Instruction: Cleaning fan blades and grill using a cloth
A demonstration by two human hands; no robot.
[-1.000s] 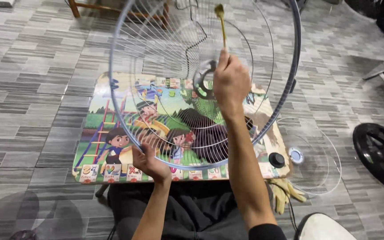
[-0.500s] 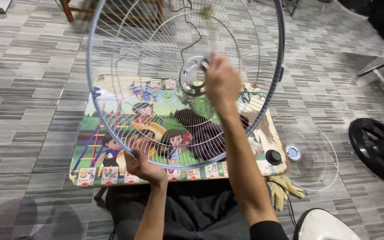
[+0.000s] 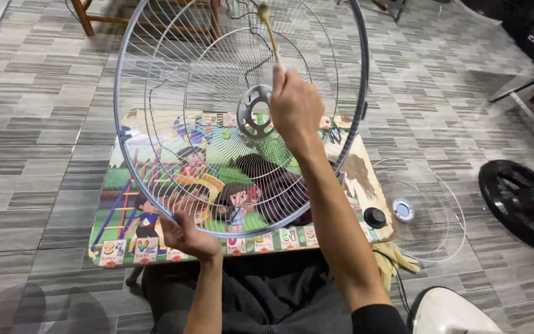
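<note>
A round wire fan guard (image 3: 156, 93) with a blue-grey rim stands tilted above a small table. My left hand (image 3: 188, 235) grips its lower rim. My right hand (image 3: 295, 108) is raised in front of the guard's grey centre ring (image 3: 251, 114) and holds a thin brush (image 3: 269, 31) with a yellowish handle, its bristle end up against the wires near the top. My right forearm crosses the lower right part of the guard.
The low table (image 3: 118, 247) has a colourful cartoon top. A black knob (image 3: 374, 216) sits at its right corner. A second wire guard (image 3: 428, 210) lies on the tiled floor to the right, yellow gloves (image 3: 394, 260) near it, and a black fan base (image 3: 517, 201) at far right.
The guard has shifted left and slightly down in view. My right hand swept the brush across the wires and now holds it up near the top again.
</note>
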